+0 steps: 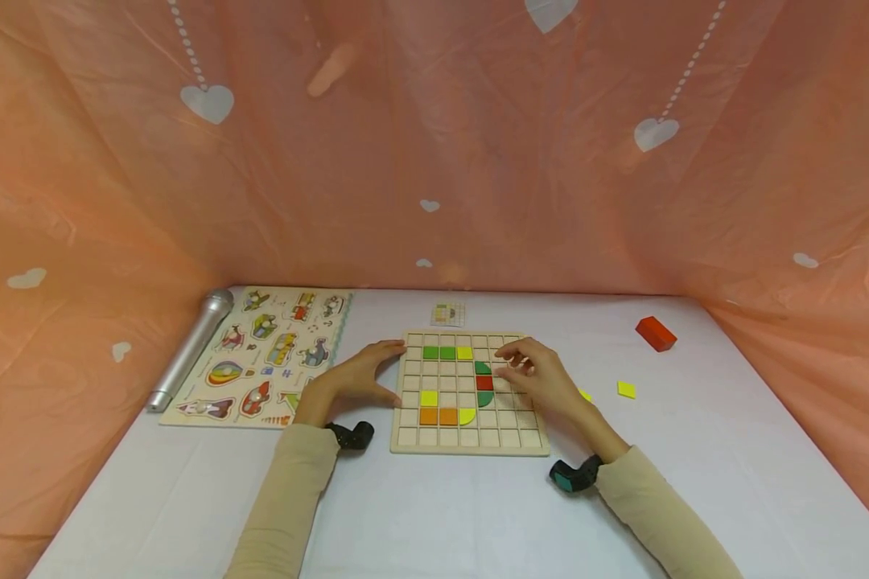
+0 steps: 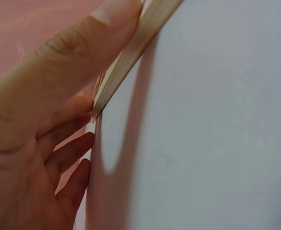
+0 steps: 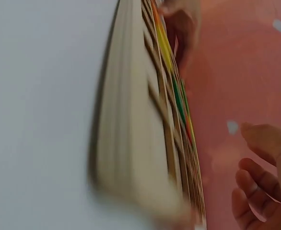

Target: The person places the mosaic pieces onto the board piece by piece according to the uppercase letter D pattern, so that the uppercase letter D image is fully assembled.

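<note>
A square wooden grid board (image 1: 471, 451) lies on the white table, with coloured tiles in some of its cells. Two green squares (image 1: 438, 353) and a yellow square (image 1: 464, 353) line its upper part. A red square (image 1: 484, 383) sits between two rounded green tiles, the lower one (image 1: 484, 399) plainly visible. Lower left are a yellow square (image 1: 429, 398), two orange squares (image 1: 438, 416) and a rounded yellow tile (image 1: 467, 416). My left hand (image 1: 355, 374) spans the board's left edge, thumb and fingertips at the rim. Over its right side hovers my right hand (image 1: 546, 382), fingers loosely bent, holding nothing visible.
Behind the board lies a small pattern card (image 1: 448, 314). To the right are a loose yellow tile (image 1: 626, 390), another yellow piece (image 1: 586, 396) partly behind my wrist, and a red block (image 1: 656, 334). A picture puzzle board (image 1: 220, 390) and silver microphone (image 1: 191, 350) lie left.
</note>
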The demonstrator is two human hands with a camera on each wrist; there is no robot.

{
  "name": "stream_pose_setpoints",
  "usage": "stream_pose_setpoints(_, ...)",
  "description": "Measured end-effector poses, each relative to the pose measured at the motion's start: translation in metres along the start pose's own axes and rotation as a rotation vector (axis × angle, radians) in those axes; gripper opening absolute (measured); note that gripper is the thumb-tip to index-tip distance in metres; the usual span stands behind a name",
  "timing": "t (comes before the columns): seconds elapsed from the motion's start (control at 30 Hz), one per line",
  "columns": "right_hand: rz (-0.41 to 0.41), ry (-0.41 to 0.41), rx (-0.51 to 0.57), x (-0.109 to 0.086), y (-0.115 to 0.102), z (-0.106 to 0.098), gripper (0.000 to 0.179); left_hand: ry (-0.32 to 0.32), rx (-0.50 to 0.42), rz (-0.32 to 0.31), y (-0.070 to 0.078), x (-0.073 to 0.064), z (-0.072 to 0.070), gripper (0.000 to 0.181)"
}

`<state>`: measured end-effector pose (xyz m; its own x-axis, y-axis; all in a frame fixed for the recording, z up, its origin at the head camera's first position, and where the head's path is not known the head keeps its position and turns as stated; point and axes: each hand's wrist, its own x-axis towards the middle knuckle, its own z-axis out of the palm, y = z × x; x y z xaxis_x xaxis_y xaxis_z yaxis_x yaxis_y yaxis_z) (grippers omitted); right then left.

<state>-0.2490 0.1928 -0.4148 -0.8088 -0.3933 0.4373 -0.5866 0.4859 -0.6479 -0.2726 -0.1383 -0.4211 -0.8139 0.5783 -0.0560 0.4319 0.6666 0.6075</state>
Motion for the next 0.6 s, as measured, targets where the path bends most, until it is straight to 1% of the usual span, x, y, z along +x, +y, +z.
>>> stream_pose_setpoints(0.13, 0.046, 0.049, -0.071, -0.014, 0.011, -0.022, 0.029, 0.001, -0.005, 0.004, 0.001, -0.002, -0.001, 0.095)
stream_pose_setpoints(0.27, 0.104, 0.068, -0.121, -0.029, 0.022, -0.041, 0.039, -0.011, -0.013, -0.019, 0.003, -0.002, -0.001, 0.095)
stream_pose_setpoints(0.33, 0.154, 0.056, -0.145, -0.036, 0.026, -0.049, 0.047, -0.015, -0.012, -0.028, 0.003, -0.002, -0.001, 0.095)
stream_pose_setpoints(0.47, 0.263, 0.001, -0.192, -0.046, 0.031, -0.062, 0.057, -0.016, -0.012, -0.037, 0.003, -0.002, -0.001, 0.095)
stream_pose_setpoints(0.53, 0.306, -0.032, -0.205, -0.05, 0.032, -0.067, 0.057, -0.017, -0.016, -0.041, 0.004, -0.003, -0.001, 0.095)
stream_pose_setpoints(0.6, 0.333, -0.065, -0.225, -0.052, 0.033, -0.071, 0.054, -0.017, -0.019, -0.039, 0.003, -0.003, -0.001, 0.095)
